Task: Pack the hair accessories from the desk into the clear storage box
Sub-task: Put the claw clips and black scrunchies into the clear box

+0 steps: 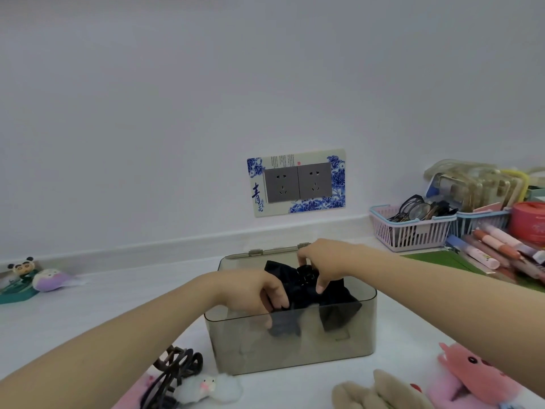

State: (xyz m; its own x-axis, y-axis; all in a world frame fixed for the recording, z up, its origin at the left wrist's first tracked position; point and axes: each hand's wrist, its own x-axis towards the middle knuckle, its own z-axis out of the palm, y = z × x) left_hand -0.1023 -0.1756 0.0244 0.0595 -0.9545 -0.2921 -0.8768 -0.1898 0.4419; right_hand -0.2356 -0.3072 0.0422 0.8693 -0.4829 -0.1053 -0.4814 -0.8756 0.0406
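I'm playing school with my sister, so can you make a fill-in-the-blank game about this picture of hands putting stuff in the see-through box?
1. Both hands, left hand and right hand, are pushing a big bow of the colour ____ into the clear box.
2. The wall plate behind the box has ____ sockets.
3. The pink basket on the right holds several pairs of ____.
4. The dark claw clip lies ____ the box, on the desk.

Missing words: black; two; glasses; outside

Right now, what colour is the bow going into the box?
Black; the bow shows best in the head view, held by both hands.
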